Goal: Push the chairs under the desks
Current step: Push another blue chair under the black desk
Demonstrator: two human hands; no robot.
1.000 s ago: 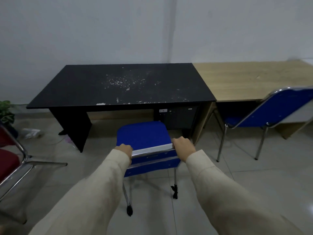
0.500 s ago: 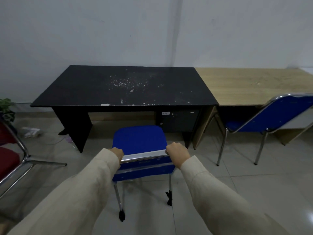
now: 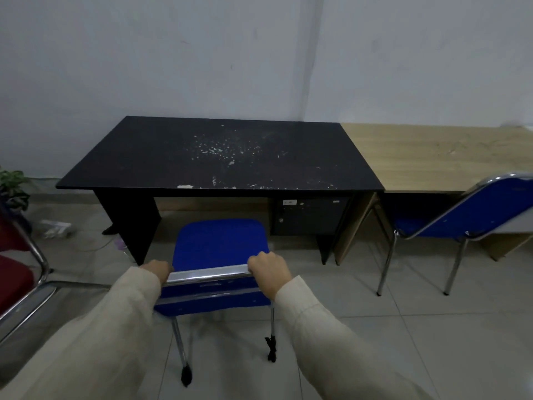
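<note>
A blue chair (image 3: 220, 245) with chrome legs stands on the tiled floor in front of the black desk (image 3: 161, 157), its seat facing the opening under the desk. My left hand (image 3: 157, 269) grips the left end of the chair's chrome top rail. My right hand (image 3: 269, 268) grips the right end of the same rail. A second blue chair (image 3: 473, 212) stands at the right, its seat partly under the wooden desk (image 3: 438, 157).
A red chair (image 3: 17, 272) with a chrome frame stands at the left edge. A potted plant (image 3: 13, 186) sits by the wall on the left. The black desk has a drawer cabinet (image 3: 308, 215) on its right side. Litter and a cable lie on the floor near the desk's left leg.
The blue chair has shifted a little to the left, with both hands still on its rail. The desks sit slightly lower in view.
</note>
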